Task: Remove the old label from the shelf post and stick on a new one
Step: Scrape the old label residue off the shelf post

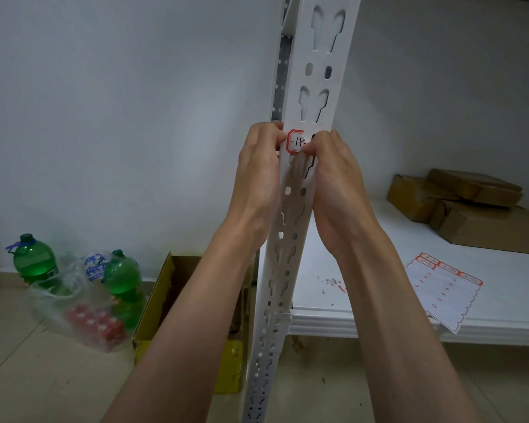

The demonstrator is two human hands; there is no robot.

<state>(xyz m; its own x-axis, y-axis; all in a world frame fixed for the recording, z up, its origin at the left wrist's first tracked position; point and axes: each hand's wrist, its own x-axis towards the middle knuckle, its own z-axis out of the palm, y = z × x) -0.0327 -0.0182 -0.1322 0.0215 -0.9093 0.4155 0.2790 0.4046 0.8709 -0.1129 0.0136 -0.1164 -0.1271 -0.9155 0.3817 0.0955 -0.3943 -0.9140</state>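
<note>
Both hands work at the red-bordered label point(296, 142) on the white shelf post point(312, 96), the left hand point(258, 178) curled at its left edge and the right hand point(333, 184) pinching its right edge, so peeling or pressing cannot be told, and the next move likely needs the sticker sheet point(440, 288) on the shelf point(364, 319).

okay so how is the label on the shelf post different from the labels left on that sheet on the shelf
The label on the post is single, stuck upright on the shelf post and gripped between both hands. The labels on the sheet are several, lying flat on the shelf, untouched. All share a red border and dark handwriting.
</note>
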